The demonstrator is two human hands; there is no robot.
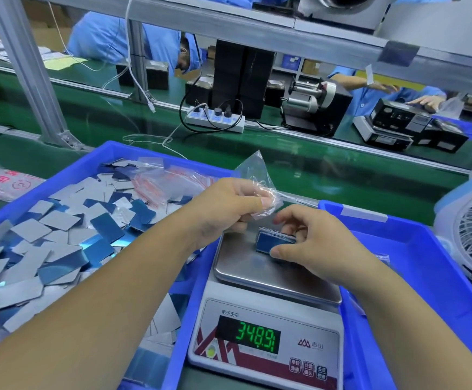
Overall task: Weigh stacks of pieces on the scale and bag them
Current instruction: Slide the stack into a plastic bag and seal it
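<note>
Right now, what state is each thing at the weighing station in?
Scale: on, display lit.
Stack of pieces: on the scale pan, gripped by the right hand.
Clear bag: empty, pinched in the left hand.
Left bin: full of loose pieces and spare bags.

Green conveyor belt point(285, 153), aluminium frame post point(24, 68), perhaps workbenches beyond.
</note>
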